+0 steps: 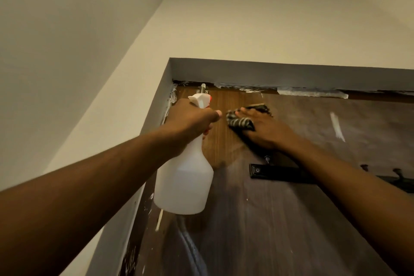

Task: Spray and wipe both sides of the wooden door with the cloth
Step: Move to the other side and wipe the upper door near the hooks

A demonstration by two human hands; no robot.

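Note:
The wooden door (291,219) fills the lower right, seen from below up to its top edge. Its upper left patch is a clean warm brown; the other parts look dull and dusty with white smears. My left hand (190,119) grips the neck of a white spray bottle (183,184), whose nozzle points at the door near the top left corner. My right hand (262,129) presses a dark striped cloth (240,122) flat against the door just right of the bottle, fingers stretched out over it.
A grey door frame (268,74) runs along the top and left of the door. A metal bolt (203,89) sits at the top edge. A black hook rail (275,171) is screwed to the door under my right wrist. White walls and ceiling surround it.

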